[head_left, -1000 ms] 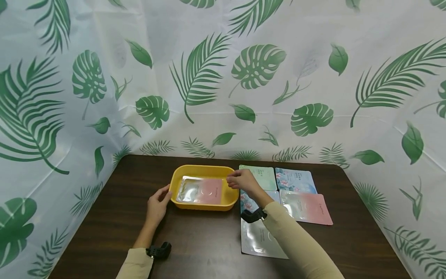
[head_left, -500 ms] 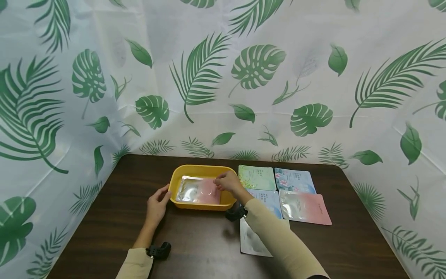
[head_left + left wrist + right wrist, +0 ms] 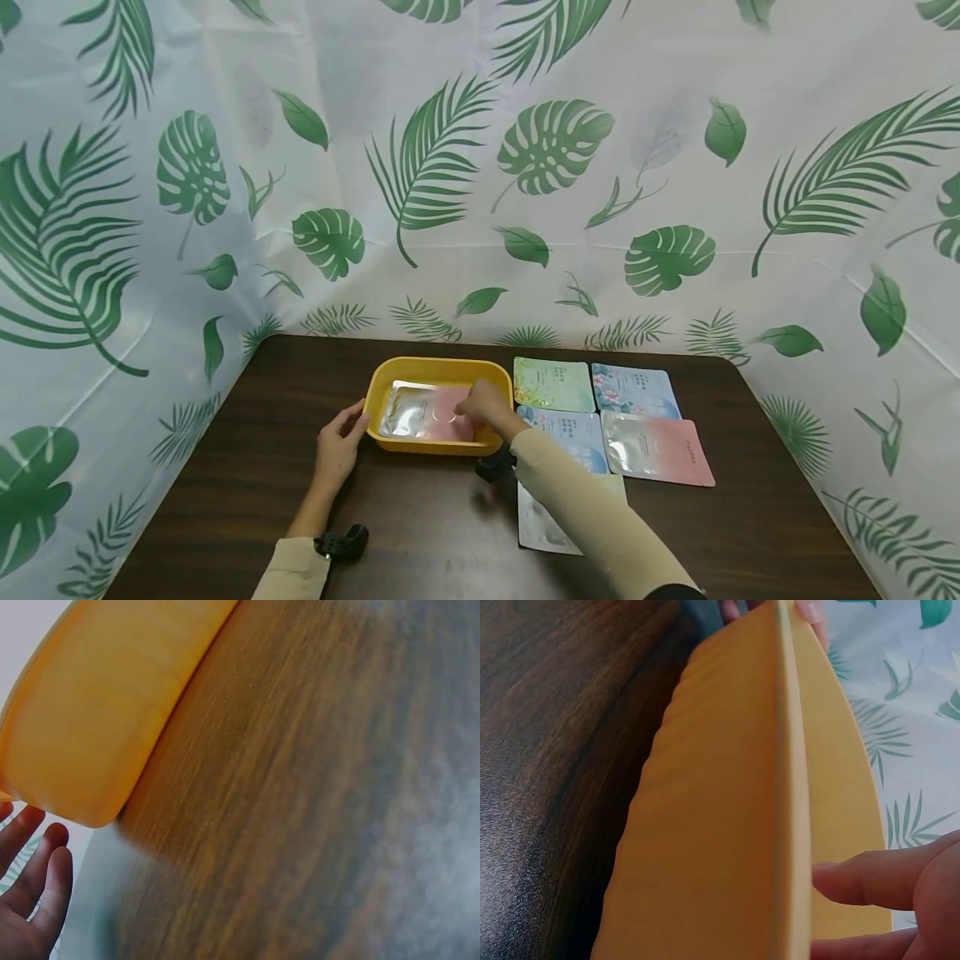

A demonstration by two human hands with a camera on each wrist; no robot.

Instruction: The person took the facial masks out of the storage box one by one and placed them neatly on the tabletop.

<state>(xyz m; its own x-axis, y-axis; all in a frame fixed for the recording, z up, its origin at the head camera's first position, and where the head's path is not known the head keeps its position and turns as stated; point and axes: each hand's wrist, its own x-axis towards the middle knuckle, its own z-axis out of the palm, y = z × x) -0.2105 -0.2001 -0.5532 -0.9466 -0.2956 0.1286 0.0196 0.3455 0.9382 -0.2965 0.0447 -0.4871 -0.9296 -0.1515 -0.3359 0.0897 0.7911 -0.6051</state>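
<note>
A yellow plastic tray stands on the table, with a silver-and-pink foil sachet lying flat inside. My left hand touches the tray's left end, its fingers fairly straight; in the left wrist view several fingers spread beside the tray's corner. Over the right part of the sachet is my right hand, reaching into the tray with fingers pointing down. In the right wrist view its thumb goes behind the tray wall, which hides the sachet, so I cannot tell whether it is pinched.
Right of the tray lie flat sachets: a green one, two blue floral ones, a silver-and-pink one, and a silver one partly under the right sleeve. A leaf-print sheet backs the dark wood table.
My right hand has moved left and down, from above the tray's right rim to the sachet inside. The left hand stays at the tray's left end.
</note>
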